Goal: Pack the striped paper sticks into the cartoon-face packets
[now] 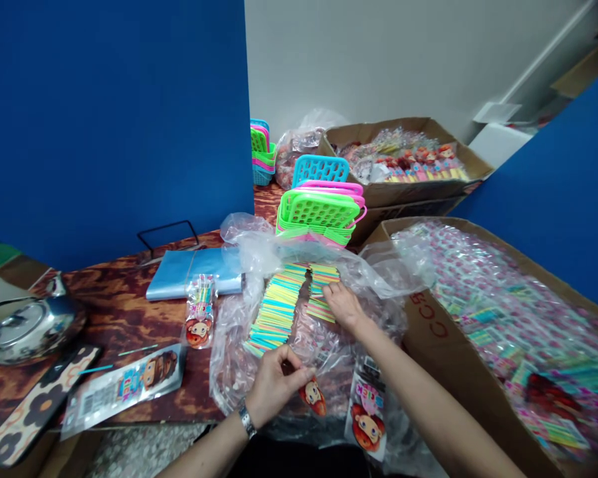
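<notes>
Head cam: L hand pinching printed card, R hand, half-curled, touching col. sticks, grip unclear.

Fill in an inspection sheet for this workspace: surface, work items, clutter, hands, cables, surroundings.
Surface: reddish-brown patterned table, partly covered by clear plastic.
Work items: thin coloured sticks in two groups on the plastic; red-haired figure piece at the left hand.
Clutter: kettle, flower-patterned object and printed packet on the left; stacked baskets behind the plastic.
Hands: left holds the figure piece; right hand touches the smaller stick group, grip unclear.
Cables: nothing seen.
Surroundings: blue panels either side, pale wall, filled cardboard boxes at right.
</notes>
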`<action>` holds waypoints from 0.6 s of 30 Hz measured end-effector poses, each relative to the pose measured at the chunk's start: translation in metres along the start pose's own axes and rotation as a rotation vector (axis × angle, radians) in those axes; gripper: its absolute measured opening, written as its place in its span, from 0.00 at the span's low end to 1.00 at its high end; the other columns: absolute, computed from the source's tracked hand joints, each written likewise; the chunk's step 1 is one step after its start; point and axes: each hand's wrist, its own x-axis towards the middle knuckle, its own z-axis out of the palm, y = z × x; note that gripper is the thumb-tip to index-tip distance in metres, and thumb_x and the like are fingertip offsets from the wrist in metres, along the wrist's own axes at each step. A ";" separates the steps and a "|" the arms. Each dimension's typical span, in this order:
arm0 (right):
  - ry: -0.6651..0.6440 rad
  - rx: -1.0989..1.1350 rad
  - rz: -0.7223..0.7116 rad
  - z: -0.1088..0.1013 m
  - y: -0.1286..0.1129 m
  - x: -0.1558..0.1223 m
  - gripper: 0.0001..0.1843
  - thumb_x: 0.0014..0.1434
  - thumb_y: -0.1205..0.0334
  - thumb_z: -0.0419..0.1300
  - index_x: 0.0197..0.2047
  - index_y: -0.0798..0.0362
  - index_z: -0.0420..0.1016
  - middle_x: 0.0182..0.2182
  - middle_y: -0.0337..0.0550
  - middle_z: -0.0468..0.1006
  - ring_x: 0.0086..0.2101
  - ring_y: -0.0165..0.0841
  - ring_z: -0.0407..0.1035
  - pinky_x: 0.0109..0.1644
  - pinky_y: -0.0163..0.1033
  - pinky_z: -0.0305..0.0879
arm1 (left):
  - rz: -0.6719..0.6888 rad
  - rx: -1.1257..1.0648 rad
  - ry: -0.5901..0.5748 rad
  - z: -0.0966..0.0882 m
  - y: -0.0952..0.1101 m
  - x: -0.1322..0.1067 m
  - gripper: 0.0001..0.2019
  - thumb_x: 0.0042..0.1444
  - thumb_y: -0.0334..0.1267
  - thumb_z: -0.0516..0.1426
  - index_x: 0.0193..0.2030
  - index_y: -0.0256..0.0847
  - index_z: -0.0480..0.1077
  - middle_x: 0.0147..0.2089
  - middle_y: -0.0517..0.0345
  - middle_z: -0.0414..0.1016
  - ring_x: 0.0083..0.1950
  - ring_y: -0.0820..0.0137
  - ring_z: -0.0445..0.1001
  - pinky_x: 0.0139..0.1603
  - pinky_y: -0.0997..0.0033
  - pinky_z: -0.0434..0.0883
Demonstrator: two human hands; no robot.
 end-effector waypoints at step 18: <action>0.027 1.621 0.062 -0.029 -0.037 -0.050 0.16 0.55 0.47 0.54 0.38 0.50 0.59 0.28 0.35 0.67 0.26 0.26 0.66 0.31 0.35 0.65 | 0.080 0.128 0.107 -0.007 0.010 0.003 0.11 0.48 0.41 0.59 0.24 0.37 0.64 0.23 0.61 0.69 0.25 0.74 0.65 0.27 0.75 0.64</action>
